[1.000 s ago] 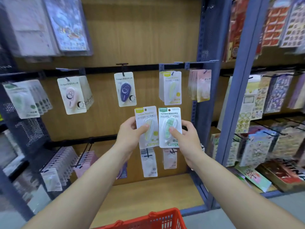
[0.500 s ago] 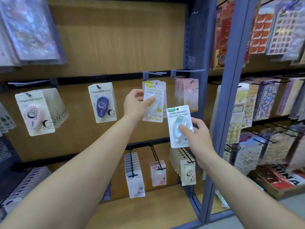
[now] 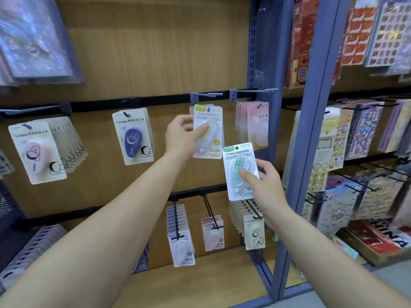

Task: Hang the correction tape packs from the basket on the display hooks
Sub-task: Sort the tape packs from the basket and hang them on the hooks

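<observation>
My left hand (image 3: 182,136) pinches a yellow-topped correction tape pack (image 3: 208,132) and holds it up against the same kind of packs hanging under a blue display hook (image 3: 208,94). Whether its hole is on the hook I cannot tell. Lower and to the right, my right hand (image 3: 264,185) grips a green-topped correction tape pack (image 3: 239,170) with a green plaid dispenser, thumb on its blister. That pack hangs free of any hook. The basket is out of view.
Pink packs (image 3: 253,124) hang on the neighbouring hook at the right, purple (image 3: 133,138) and pale pink (image 3: 36,152) ones to the left. A lower rail (image 3: 195,192) carries more packs. A blue upright post (image 3: 311,130) separates a sticker rack at the right.
My left hand has raised the yellow-topped pack from chest height up to the hook's row of packs. My right hand stayed lower with the green pack. The view tilted up, losing the red basket.
</observation>
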